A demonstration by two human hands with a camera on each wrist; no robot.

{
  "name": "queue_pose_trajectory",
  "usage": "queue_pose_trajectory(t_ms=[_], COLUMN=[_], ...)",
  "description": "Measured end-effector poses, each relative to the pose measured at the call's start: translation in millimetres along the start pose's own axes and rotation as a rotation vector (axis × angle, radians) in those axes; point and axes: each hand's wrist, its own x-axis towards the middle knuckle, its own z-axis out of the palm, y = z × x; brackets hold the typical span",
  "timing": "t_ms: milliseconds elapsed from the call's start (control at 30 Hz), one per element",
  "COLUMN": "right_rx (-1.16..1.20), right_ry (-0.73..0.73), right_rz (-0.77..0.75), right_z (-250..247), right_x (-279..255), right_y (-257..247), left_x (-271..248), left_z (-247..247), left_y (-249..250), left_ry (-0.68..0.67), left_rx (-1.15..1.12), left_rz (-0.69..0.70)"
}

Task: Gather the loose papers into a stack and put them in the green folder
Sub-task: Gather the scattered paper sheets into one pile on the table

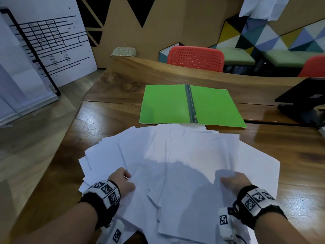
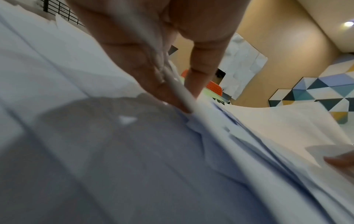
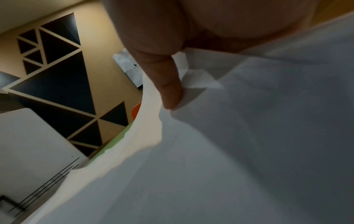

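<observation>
A fanned heap of white papers (image 1: pixel 184 164) covers the near part of the wooden table. My left hand (image 1: pixel 123 182) grips the heap's left side, fingers tucked under the sheets and thumb on top; up close the papers (image 2: pixel 249 128) run between its fingers (image 2: pixel 153 72). My right hand (image 1: pixel 233 182) pinches the right side, and in the right wrist view its thumb (image 3: pixel 168 84) presses the papers (image 3: pixel 249 136). The green folder (image 1: pixel 167 104) lies open and flat just beyond the heap, its grey spine clip (image 1: pixel 190 103) facing up.
A dark laptop (image 1: pixel 302 101) sits at the table's right edge. Red chairs (image 1: pixel 196 58) stand behind the table's raised wooden far rim (image 1: pixel 158 67). A whiteboard with a printed table (image 1: pixel 45 43) leans at the left, over the floor.
</observation>
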Motion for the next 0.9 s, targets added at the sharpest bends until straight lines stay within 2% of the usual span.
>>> queue_pose_trajectory(t_ms=[67, 133, 233, 367, 400, 500, 533, 600, 700, 800, 900], right_rx=[0.001, 0.014, 0.111, 0.008, -0.019, -0.103, -0.123, -0.151, -0.181, -0.159, -0.048], right_ry=[-0.006, 0.079, 0.19, 0.118, 0.098, 0.042, 0.032, 0.035, 0.066, 0.103, 0.078], right_rz=[-0.017, -0.01, 0.046, 0.12, 0.118, 0.079, 0.059, 0.042, 0.048, 0.052, 0.083], right_z=[7.6, 3.3, -16.1, -25.9, -22.6, -10.9, -7.1, -1.6, 5.9, 11.5, 6.7], right_x=[-0.9, -1.3, -1.9, -9.8, -10.7, -15.4, -16.3, -19.3, -20.9, -23.1, -24.2], right_y=[-1.1, 1.4, 12.0, 23.9, 24.0, 16.7, 12.9, 4.8, -4.0, -11.0, -10.1], left_x=[3.9, 9.0, 11.1, 10.2, 8.6, -0.5, -1.4, -1.3, 2.9, 6.9, 5.6], left_z=[-0.3, -4.2, -16.9, -29.8, -29.7, -21.0, -17.5, -12.8, -9.2, -1.3, 2.8], left_y=[0.8, -0.3, -3.6, -15.5, -17.4, -12.2, -8.0, 3.3, 23.6, 32.8, 27.9], left_ry=[-0.093, -0.126, -0.087, -0.03, -0.075, -0.323, -0.355, -0.292, -0.176, -0.194, -0.199], left_rx=[-0.016, 0.009, 0.058, 0.031, 0.057, 0.18, 0.229, 0.252, 0.128, 0.148, 0.122], left_rz=[-0.017, -0.013, 0.012, 0.002, -0.009, 0.006, 0.023, 0.091, 0.095, 0.124, 0.129])
